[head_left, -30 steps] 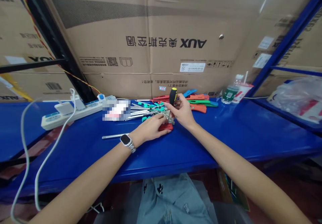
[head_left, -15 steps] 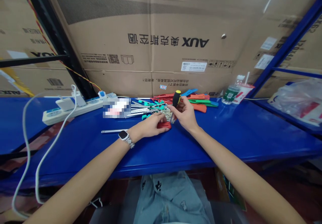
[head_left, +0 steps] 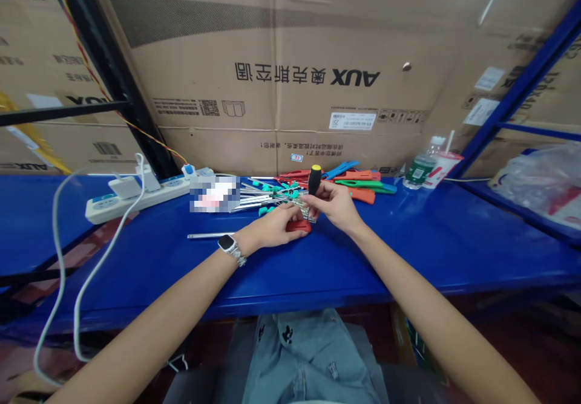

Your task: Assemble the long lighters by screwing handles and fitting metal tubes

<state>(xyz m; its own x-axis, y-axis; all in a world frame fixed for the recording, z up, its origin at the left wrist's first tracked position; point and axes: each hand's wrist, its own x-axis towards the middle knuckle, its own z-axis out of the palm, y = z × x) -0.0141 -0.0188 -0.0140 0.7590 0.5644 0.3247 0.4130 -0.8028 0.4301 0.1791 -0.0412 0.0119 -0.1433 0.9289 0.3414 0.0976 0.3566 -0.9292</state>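
Observation:
My left hand is closed on a red handle lying on the blue table. A metal rod shows to the left of this hand, near my watch. In my right hand is a screwdriver with a black and yellow grip, held nearly upright just right of my left fingertips. Its tip is too small to make out. Behind my hands lie metal rods with teal parts and small clear or metal pieces. Red, orange, green and blue handles are piled behind my right hand.
A white power strip with plugs and cables sits at the left. At the back right stand a green-labelled bottle and a cup with a straw. Large cardboard rises behind the table.
The screwdriver has gone from leaning right to nearly upright, its grip moving slightly left and down. My left hand keeps its hold on the red handle. The whole view has shifted slightly.

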